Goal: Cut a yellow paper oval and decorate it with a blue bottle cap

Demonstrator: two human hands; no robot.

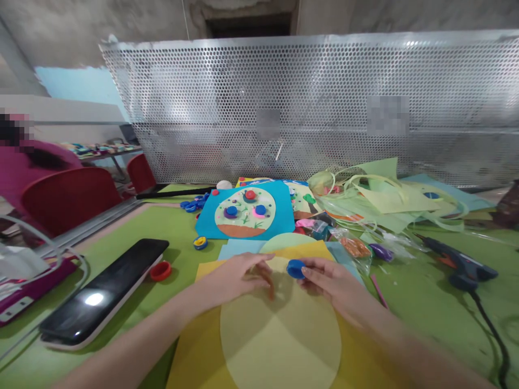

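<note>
My right hand [324, 275] pinches a blue bottle cap [296, 268] between thumb and fingers, above the paper. To its left, my left hand [245, 274] has its fingers curled around an orange-brown strip [270, 286] that looks like modelling clay and hangs down from the fingers. Beneath both hands lies a pale yellow paper oval [279, 340] on a darker yellow sheet [194, 346]. Beyond them rests a blue card [284, 210] with a decorated oval carrying red and blue caps.
A phone or power bank [109, 292], a red cap [161, 271] and a purple power strip [36, 286] lie at left. Bagged clay [354, 247] and a glue gun [458, 262] are at right. Paper scraps [385, 194] pile up before a perforated metal screen [324, 108]. A person in pink sits far left.
</note>
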